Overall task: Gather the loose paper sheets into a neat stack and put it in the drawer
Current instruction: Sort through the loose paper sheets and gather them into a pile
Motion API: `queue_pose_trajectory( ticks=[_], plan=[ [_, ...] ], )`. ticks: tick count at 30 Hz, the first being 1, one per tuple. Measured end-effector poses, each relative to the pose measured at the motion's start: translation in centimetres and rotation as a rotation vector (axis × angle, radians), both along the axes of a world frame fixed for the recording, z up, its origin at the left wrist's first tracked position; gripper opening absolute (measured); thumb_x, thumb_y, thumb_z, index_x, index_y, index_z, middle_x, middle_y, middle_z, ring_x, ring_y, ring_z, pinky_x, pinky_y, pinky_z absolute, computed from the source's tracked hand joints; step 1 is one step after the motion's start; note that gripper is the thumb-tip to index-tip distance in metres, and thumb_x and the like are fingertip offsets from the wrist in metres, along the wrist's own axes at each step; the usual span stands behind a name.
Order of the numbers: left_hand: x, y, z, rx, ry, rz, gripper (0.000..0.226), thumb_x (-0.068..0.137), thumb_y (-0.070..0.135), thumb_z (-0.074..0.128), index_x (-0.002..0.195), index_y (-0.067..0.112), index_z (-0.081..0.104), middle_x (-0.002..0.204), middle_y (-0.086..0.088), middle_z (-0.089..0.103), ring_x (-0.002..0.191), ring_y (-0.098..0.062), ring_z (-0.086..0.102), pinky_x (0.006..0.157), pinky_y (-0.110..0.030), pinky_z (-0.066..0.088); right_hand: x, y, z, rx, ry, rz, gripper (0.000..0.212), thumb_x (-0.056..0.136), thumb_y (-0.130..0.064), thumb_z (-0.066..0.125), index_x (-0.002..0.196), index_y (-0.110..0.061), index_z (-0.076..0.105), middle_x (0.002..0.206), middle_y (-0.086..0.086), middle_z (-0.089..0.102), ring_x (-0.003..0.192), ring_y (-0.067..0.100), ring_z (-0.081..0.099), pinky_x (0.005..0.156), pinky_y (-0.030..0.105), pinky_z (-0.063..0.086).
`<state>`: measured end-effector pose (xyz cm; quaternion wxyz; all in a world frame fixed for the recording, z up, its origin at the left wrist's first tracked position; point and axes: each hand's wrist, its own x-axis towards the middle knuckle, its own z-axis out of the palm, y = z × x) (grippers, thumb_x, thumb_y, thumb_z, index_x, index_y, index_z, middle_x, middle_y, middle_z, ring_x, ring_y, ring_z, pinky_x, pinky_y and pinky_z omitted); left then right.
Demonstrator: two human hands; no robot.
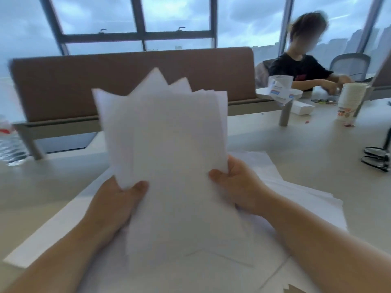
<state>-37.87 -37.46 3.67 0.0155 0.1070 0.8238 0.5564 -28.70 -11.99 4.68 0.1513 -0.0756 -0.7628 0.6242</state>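
desk [296, 144] | both grips hold paper sheets [165, 144] upright | top edges uneven

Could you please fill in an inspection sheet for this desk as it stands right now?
Surface: pale desk, loose sheets spread on it.
Job's things: paper bundle held upright, top corners fanned unevenly; no drawer seen.
Clutter: paper cup stack, water bottle, binder clips.
Grippers: left hand and right hand grip the bundle's sides.
Cables: nothing seen.
Surroundings: brown divider, windows, another person seated beyond.
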Motion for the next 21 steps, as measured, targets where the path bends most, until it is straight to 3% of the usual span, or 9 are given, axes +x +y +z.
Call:
queue_pose_trajectory(
  ticks=[3, 4, 6, 8, 9, 10, 12, 15, 21],
  plan=[
    [-0.5, -0.1, 0.0, -0.014, 0.034, 0.034, 0.026, 0.082, 0.046, 0.071, 0.102, 0.030, 0.076, 0.094, 0.009, 0.082, 0.089, -0.020, 0.078, 0.087, -0.043, 0.062, -0.6, 3.0, 0.0, 0.689, -0.178, -0.092, 0.020, 0.097, -0.044, 0.055, 0.113, -0.040, 0.066, 0.121, -0.008, 0.072, 0.111, 0.017, 0.065, 0.098, 0.038, 0.050],
    [-0.5, 0.5, 0.1, -0.010, 0.040, 0.031, 0.019, 0.086, 0.041, 0.071, 0.099, 0.028, 0.075, 0.094, 0.007, 0.081, 0.089, -0.020, 0.077, 0.085, -0.040, 0.061, -0.1, 4.9, 0.0, 0.859, -0.326, -0.161, 0.041, 0.092, -0.059, 0.051, 0.128, -0.041, 0.060, 0.138, -0.004, 0.064, 0.125, 0.022, 0.058, 0.105, 0.040, 0.045],
    [-0.6, 0.1, 0.4, 0.002, 0.047, 0.044, 0.006, 0.095, 0.028, 0.070, 0.099, 0.029, 0.073, 0.094, 0.009, 0.079, 0.087, -0.017, 0.075, 0.076, -0.031, 0.059, -0.5, 7.1, -0.5, 0.986, -0.646, -0.273, 0.102, 0.065, -0.092, 0.043, 0.148, -0.033, 0.043, 0.156, 0.008, 0.044, 0.141, 0.034, 0.043, 0.115, 0.048, 0.036],
    [-0.9, -0.8, 0.4, 0.031, 0.035, 0.073, 0.008, 0.097, 0.024, 0.069, 0.099, 0.030, 0.073, 0.091, 0.011, 0.077, 0.082, -0.012, 0.073, 0.065, -0.023, 0.054, -1.9, 10.0, -2.3, 1.038, -0.816, -0.281, 0.144, 0.031, -0.111, 0.024, 0.144, -0.025, 0.046, 0.150, 0.015, 0.046, 0.136, 0.037, 0.046, 0.115, 0.046, 0.037],
    [-1.1, -1.0, 0.3, 0.064, 0.022, 0.085, 0.007, 0.096, 0.024, 0.070, 0.099, 0.028, 0.074, 0.091, 0.009, 0.078, 0.081, -0.013, 0.074, 0.065, -0.023, 0.052, -1.9, 10.2, -2.3, 1.024, -0.843, -0.284, 0.150, 0.022, -0.113, 0.023, 0.139, -0.023, 0.050, 0.143, 0.017, 0.051, 0.130, 0.037, 0.050, 0.112, 0.044, 0.040],
    [-1.3, -1.2, 0.3, 0.096, 0.003, 0.094, 0.008, 0.094, 0.026, 0.071, 0.100, 0.026, 0.076, 0.092, 0.006, 0.080, 0.082, -0.016, 0.075, 0.068, -0.025, 0.053, -2.1, 10.3, -2.4, 0.991, -0.834, -0.300, 0.147, 0.022, -0.112, 0.030, 0.136, -0.022, 0.053, 0.137, 0.018, 0.055, 0.122, 0.037, 0.054, 0.109, 0.043, 0.043],
    [-1.7, -1.6, 0.1, 0.146, -0.025, 0.107, 0.016, 0.088, 0.032, 0.073, 0.101, 0.025, 0.078, 0.091, 0.004, 0.081, 0.081, -0.019, 0.076, 0.072, -0.030, 0.055, -1.5, 8.2, -0.9, 0.943, -0.782, -0.310, 0.125, 0.040, -0.100, 0.055, 0.134, -0.019, 0.054, 0.126, 0.019, 0.056, 0.114, 0.037, 0.058, 0.104, 0.041, 0.047],
    [-1.9, -2.0, 0.1, 0.094, 0.026, 0.138, 0.010, 0.093, 0.030, 0.074, 0.099, 0.023, 0.077, 0.082, 0.006, 0.077, 0.072, -0.017, 0.071, 0.062, -0.026, 0.047, -1.2, 6.2, 0.3, 0.888, -0.695, -0.275, 0.094, 0.065, -0.071, 0.078, 0.133, -0.009, 0.056, 0.128, 0.022, 0.053, 0.118, 0.039, 0.053, 0.101, 0.040, 0.045],
    [-1.6, -1.0, -0.1, -0.199, 0.133, 0.140, 0.011, 0.097, 0.033, 0.071, 0.102, 0.022, 0.074, 0.083, 0.006, 0.073, 0.072, -0.013, 0.066, 0.058, -0.025, 0.043, -0.4, 5.9, 0.4, 0.974, -0.653, -0.261, 0.082, 0.073, -0.072, 0.070, 0.137, -0.024, 0.054, 0.140, 0.013, 0.045, 0.129, 0.034, 0.047, 0.107, 0.037, 0.042]
  ],
)
